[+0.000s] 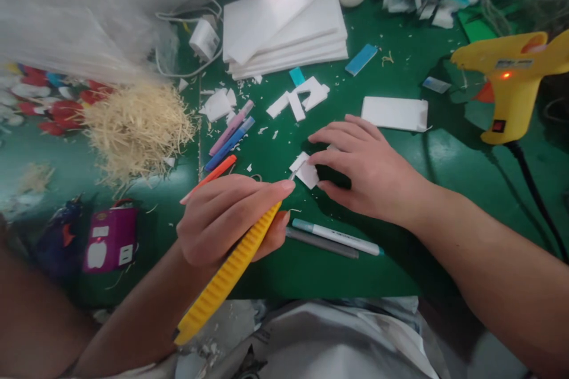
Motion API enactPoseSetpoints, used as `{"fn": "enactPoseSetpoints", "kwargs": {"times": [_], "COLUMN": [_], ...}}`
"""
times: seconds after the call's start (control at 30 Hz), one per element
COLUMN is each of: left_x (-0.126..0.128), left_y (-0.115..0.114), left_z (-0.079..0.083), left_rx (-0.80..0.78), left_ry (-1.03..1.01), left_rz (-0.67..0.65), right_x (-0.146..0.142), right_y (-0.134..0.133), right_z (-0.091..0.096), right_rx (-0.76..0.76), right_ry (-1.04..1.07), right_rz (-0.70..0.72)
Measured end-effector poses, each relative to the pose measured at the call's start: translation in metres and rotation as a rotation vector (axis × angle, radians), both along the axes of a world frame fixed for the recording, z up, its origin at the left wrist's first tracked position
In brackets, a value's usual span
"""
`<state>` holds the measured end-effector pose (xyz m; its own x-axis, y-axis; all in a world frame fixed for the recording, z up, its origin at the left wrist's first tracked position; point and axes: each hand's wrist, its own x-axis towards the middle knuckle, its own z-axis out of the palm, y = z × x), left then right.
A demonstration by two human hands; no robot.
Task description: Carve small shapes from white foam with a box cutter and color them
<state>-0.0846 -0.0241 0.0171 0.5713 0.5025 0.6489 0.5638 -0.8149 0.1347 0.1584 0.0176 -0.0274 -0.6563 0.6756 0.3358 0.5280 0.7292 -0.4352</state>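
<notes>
My left hand (235, 213) is wrapped round a yellow snap-off utility knife (231, 269), gripped like a pen. The knife's blade tip meets a small white foam piece (306, 173) lying on the green table. From the right, my right hand (360, 169) holds that piece down, with the index finger and thumb on its right side. Just below the hands lie a teal-and-white marker (338, 237) and a grey marker (322, 243). Orange (216, 174), blue (230, 143) and pink (231, 128) markers lie beyond my left hand.
A yellow glue gun (511, 83) with a lit orange light stands at right. White foam sheets (284, 23) are stacked at the back. Foam cut-offs (297, 100), a white rectangular block (395, 113), straw-like shreds (137, 124) and a purple box (111, 240) are around.
</notes>
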Motion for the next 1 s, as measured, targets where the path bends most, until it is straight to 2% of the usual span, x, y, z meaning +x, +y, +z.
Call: {"fn": "enactPoseSetpoints", "kwargs": {"times": [0.17,0.27,0.43,0.57,0.8,1.0], "left_x": [-0.001,-0.001,-0.001,-0.001,0.000,0.004], "left_y": [0.000,0.000,-0.002,-0.004,-0.005,-0.002], "left_z": [-0.006,-0.008,-0.006,-0.009,-0.018,-0.022], "left_rx": [0.042,0.056,0.027,-0.035,-0.018,-0.079], "left_ry": [-0.072,-0.095,-0.069,-0.034,-0.015,-0.006], "left_rz": [0.011,0.043,0.118,0.233,0.272,0.241], "right_x": [-0.002,-0.004,-0.006,-0.008,-0.010,-0.010], "right_y": [0.000,0.000,-0.004,-0.006,-0.008,-0.010], "right_z": [0.001,0.000,0.004,0.005,0.010,0.010], "right_rx": [-0.074,-0.051,0.072,0.048,0.063,0.051], "right_ry": [0.036,0.019,-0.019,0.002,-0.165,-0.146], "right_rz": [0.084,0.120,-0.018,-0.005,-0.056,-0.104]}}
